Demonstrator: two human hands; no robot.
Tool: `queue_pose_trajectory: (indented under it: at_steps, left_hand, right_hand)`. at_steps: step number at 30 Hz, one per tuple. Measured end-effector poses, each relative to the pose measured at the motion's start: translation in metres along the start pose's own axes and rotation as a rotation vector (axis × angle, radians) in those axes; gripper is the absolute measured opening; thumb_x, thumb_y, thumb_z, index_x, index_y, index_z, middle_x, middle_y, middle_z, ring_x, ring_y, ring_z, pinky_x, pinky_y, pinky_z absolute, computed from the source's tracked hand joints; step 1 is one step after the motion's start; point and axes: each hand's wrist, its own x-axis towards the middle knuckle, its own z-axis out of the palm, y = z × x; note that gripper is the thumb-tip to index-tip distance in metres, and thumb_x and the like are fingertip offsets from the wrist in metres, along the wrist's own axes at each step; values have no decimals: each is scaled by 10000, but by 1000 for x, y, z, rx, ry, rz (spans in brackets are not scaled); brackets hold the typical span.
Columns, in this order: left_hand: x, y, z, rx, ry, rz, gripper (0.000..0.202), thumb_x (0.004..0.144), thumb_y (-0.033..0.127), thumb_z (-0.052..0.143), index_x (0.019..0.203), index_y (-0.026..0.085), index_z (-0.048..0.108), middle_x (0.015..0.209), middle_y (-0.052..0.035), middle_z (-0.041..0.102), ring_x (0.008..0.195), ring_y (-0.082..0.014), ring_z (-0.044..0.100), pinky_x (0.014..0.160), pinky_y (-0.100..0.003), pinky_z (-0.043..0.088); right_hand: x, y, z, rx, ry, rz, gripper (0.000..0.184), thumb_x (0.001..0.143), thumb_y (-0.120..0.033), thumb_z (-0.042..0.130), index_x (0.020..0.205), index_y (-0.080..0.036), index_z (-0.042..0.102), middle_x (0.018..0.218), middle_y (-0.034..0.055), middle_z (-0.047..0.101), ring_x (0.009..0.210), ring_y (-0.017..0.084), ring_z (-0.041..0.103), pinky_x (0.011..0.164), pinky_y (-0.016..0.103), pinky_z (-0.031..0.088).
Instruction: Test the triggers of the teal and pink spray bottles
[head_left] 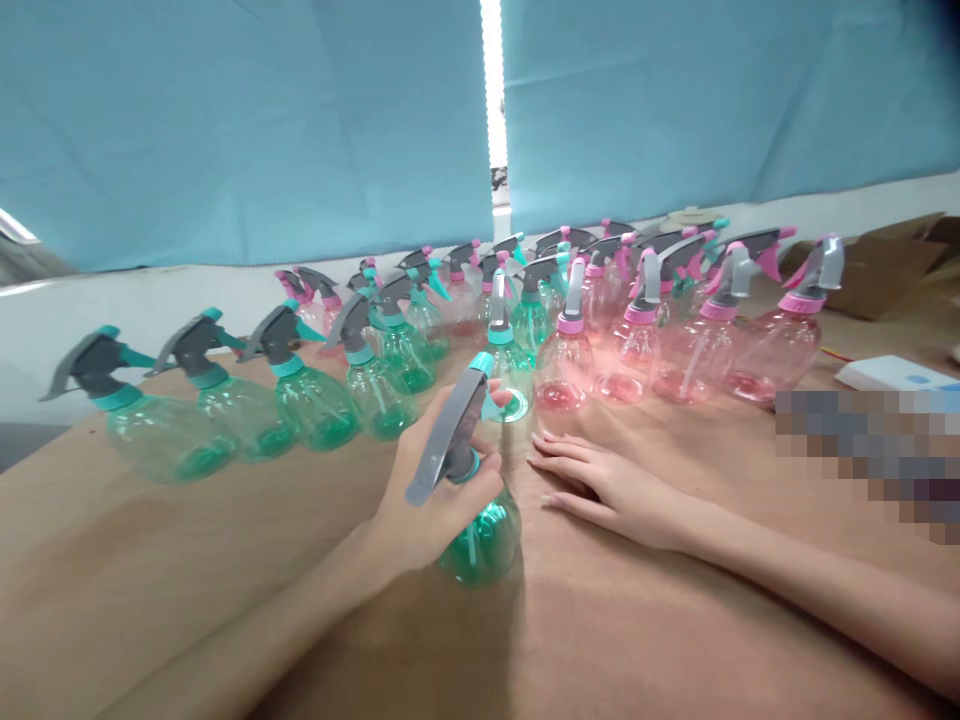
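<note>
My left hand point(442, 480) is wrapped round the neck of a green spray bottle point(484, 545), its fingers near the trigger. This bottle stands upright at the near middle of the table, with a grey head and a teal nozzle. To its right, my right hand point(600, 485) lies palm down on the tabletop, fingers stretched out and holding nothing. Just beyond my right fingertips is a pink spray bottle point(564, 375). Another green spray bottle point(508, 365) stands behind the held one, partly hidden by my left fingers.
Several green spray bottles point(315, 405) form a row on the left, and several pink ones point(688, 360) on the right, with more behind. A white box point(896, 375) and brown cardboard point(877, 265) are at the right. A blue curtain point(262, 130) hangs behind the wooden table point(600, 630).
</note>
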Motion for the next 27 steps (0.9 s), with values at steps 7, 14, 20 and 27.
queue_pose_trajectory:
  at_steps: [7,14,20,27]
  left_hand:
    - [0,1,-1,27,9,13,444,702,142,525,1139,222,540,972,-25,649,551,-104,523,519,-254,452]
    - [1,0,-3,34,3,80,337,672,131,520,996,216,554,804,8,647,557,-121,550,596,-286,496]
    - [1,-4,-7,91,9,145,228,651,111,517,855,212,530,847,-9,626,676,-146,585,608,-275,473]
    - [1,0,-5,53,9,81,331,644,109,516,955,214,557,689,43,574,496,-108,480,706,-331,522]
  right_hand:
    - [0,1,1,-1,2,0,525,955,-490,472,1400,-213,485,1471,112,442,1357,289,398,1110,496,346]
    - [-1,2,2,14,16,5,515,952,-481,483,1411,-246,470,1476,92,439,1361,292,392,1106,499,351]
    - [-1,2,2,7,10,2,519,952,-482,481,1410,-238,473,1479,95,434,1362,293,390,1111,500,344]
    - [-1,2,2,9,6,11,526,949,-493,480,1406,-233,480,1479,99,433,1364,293,386,1111,497,345]
